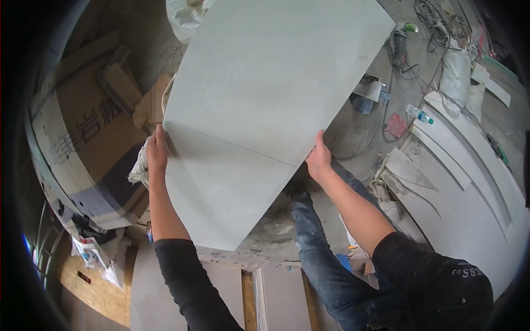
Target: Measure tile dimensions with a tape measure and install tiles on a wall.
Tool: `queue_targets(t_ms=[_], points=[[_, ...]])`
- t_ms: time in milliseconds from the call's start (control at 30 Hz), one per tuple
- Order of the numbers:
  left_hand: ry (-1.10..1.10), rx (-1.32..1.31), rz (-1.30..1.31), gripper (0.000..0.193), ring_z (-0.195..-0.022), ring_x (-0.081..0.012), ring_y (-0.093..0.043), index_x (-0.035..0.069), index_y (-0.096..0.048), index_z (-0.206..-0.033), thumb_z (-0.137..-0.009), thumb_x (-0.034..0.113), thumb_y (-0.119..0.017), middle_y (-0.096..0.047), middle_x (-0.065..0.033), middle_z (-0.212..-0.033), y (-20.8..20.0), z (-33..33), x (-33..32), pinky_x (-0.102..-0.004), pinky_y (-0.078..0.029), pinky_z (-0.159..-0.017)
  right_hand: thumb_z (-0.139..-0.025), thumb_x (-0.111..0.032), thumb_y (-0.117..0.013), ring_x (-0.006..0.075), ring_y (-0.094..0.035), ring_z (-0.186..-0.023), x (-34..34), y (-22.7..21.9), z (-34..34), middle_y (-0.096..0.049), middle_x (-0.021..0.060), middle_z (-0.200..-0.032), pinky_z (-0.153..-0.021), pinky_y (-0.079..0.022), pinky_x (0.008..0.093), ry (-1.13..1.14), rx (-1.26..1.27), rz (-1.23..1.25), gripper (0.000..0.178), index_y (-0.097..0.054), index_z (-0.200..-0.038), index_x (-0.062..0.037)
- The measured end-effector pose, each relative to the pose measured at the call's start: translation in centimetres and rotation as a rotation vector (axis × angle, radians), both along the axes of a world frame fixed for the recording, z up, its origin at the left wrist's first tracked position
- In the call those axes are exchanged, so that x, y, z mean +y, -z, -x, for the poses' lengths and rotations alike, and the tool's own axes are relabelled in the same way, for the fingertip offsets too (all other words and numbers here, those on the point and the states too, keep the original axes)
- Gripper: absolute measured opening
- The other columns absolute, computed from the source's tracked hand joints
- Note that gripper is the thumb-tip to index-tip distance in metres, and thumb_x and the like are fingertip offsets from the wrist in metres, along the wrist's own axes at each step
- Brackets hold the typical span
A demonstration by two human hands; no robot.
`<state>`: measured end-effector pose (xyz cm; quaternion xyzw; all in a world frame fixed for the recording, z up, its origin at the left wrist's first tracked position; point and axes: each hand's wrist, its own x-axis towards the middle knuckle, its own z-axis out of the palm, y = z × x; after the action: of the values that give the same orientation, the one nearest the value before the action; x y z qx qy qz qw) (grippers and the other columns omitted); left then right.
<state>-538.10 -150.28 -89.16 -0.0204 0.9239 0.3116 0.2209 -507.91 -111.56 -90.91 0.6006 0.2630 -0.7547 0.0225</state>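
A large, flat, light grey slab stretches from the top edge of the head view down past my hands. A thin dark line runs slantwise across it between the two hands; whether it is drawn, scored or cracked I cannot tell. My left hand is closed on the slab's left edge, its fingers mostly hidden. On the opposite edge, my right hand grips with the thumb upward and the other fingers partly under the slab. Below my hands, the slab narrows to a slanted near end.
Cardboard lies at the left. An angle grinder and coiled cables are on the floor at the far right. Nearer are a plastic bottle and stacked pale offcuts. More panels lie at the lower edge.
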Motion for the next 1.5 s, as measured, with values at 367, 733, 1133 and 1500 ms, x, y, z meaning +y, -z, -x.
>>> queue_targets(t_ms=[367, 733, 1133, 1500], points=[[-0.094, 0.202, 0.152, 0.042, -0.075, -0.0287, -0.061, -0.005, -0.068, -0.099, -0.107, 0.036, -0.060, -0.067, -0.0164, -0.079, -19.8, -8.2, 7.4, -0.0393, -0.049, -0.074, -0.107, -0.064, -0.045, 0.0263, -0.035, -0.153, 1.8, -1.2, 0.3, -0.038, 0.0080, -0.167, -0.126, -0.027, 0.0421, 0.102, 0.030, 0.028, 0.081, -0.031, -0.162, -0.0067], [0.063, 0.505, 0.215, 0.024, -0.083, -0.0374, -0.067, 0.001, -0.070, -0.088, -0.094, 0.023, -0.077, -0.069, -0.0158, -0.083, -69.7, -29.1, 17.0, -0.0462, -0.052, -0.077, -0.102, -0.074, -0.039, 0.0304, -0.041, -0.148, -3.6, -29.5, -5.9, -0.042, 0.0125, -0.164, -0.121, -0.036, 0.0450, 0.098, 0.071, 0.068, 0.087, -0.037, -0.162, -0.0106], [0.663, 0.519, 0.371, 0.036, -0.086, -0.0457, -0.065, 0.000, -0.074, -0.103, -0.105, 0.034, -0.063, -0.069, -0.0259, -0.091, -95.7, -44.9, 6.1, -0.0532, -0.053, -0.076, -0.106, -0.068, -0.034, 0.0311, -0.066, -0.122, -23.1, -45.4, -17.1, -0.065, 0.0169, -0.139, -0.106, -0.050, 0.0463, 0.351, -0.086, -0.077, 0.083, -0.051, -0.149, 0.0002], [1.237, 0.684, 0.230, 0.038, -0.086, -0.0460, -0.066, 0.001, -0.073, -0.104, -0.104, 0.037, -0.062, -0.069, -0.0266, -0.092, -100.7, -51.0, -5.0, -0.0539, -0.053, -0.075, -0.106, -0.069, -0.033, 0.0316, -0.063, -0.125, -33.9, -51.3, -31.6, -0.063, 0.0162, -0.141, -0.108, -0.048, 0.0474, 0.952, 0.015, -0.026, 0.083, -0.049, -0.151, -0.0015]])
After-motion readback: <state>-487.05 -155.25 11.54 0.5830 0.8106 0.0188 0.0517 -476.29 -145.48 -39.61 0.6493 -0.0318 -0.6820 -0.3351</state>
